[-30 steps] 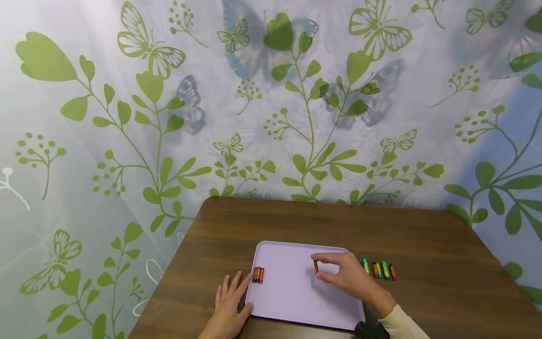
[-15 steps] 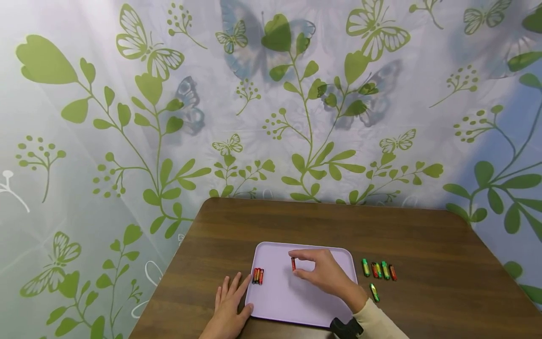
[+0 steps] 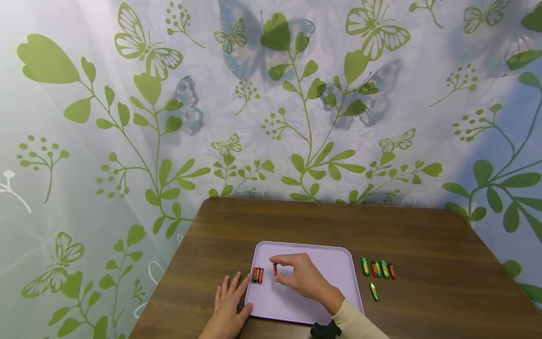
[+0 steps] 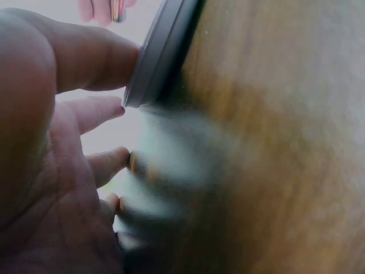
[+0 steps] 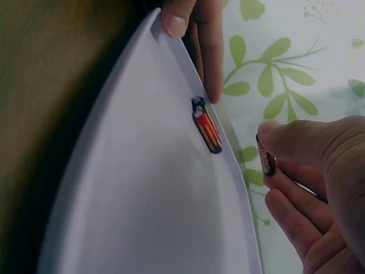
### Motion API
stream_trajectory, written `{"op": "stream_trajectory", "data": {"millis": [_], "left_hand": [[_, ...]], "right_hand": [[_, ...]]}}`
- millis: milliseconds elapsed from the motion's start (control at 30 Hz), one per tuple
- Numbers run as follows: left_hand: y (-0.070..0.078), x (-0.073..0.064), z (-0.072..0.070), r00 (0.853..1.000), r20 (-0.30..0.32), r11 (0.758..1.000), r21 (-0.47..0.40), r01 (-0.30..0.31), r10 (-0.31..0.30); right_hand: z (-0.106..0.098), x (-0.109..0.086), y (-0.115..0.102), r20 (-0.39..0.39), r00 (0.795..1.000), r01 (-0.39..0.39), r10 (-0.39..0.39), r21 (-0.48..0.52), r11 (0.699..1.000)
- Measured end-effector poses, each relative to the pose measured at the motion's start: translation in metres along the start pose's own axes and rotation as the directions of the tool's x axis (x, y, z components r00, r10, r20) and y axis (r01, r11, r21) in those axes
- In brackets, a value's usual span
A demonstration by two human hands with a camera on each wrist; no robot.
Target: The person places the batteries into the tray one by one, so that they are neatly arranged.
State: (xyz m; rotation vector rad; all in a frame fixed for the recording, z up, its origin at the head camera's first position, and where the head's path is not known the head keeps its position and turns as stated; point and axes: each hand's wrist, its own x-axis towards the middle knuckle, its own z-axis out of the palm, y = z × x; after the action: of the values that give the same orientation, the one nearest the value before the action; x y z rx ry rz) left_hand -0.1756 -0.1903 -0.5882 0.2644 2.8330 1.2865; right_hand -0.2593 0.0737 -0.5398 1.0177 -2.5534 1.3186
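Observation:
My right hand [image 3: 302,275] pinches a red-and-black battery [image 3: 274,270] by its ends between thumb and fingers, above the lilac tray [image 3: 313,306]. In the right wrist view the held battery [image 5: 266,157] shows lettering on its side. Several red batteries [image 3: 258,275] lie side by side along the tray's left edge, just left of the held one. My left hand [image 3: 228,303] rests with spread fingers at the tray's left rim, its thumb touching the corner. In the left wrist view the left thumb [image 4: 97,60] lies against the tray rim [image 4: 157,57].
On the brown table [image 3: 423,245], right of the tray, several green and red batteries [image 3: 378,269] form a row. One green battery [image 3: 374,292] lies nearer the front, apart from that row. A leaf-patterned curtain [image 3: 271,117] hangs behind the table.
My right hand has carried the red battery leftward across the tray, towards the batteries there. The lone green battery, earlier behind the right arm, is now visible. My left hand stays put.

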Motion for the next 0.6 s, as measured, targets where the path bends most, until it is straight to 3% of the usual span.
{"op": "stream_trajectory", "data": {"millis": [300, 600], "left_hand": [[-0.001, 0.000, 0.000, 1.000, -0.001, 1.000, -0.004, -0.012, 0.012], [-0.002, 0.000, 0.000, 1.000, -0.007, 1.000, -0.006, -0.026, 0.026]], "right_hand": [[0.020, 0.009, -0.009, 0.017, 1.000, -0.013, 0.014, -0.005, 1.000], [0.038, 0.011, -0.009, -0.028, 0.999, -0.019, 0.017, -0.081, 0.996]]}}
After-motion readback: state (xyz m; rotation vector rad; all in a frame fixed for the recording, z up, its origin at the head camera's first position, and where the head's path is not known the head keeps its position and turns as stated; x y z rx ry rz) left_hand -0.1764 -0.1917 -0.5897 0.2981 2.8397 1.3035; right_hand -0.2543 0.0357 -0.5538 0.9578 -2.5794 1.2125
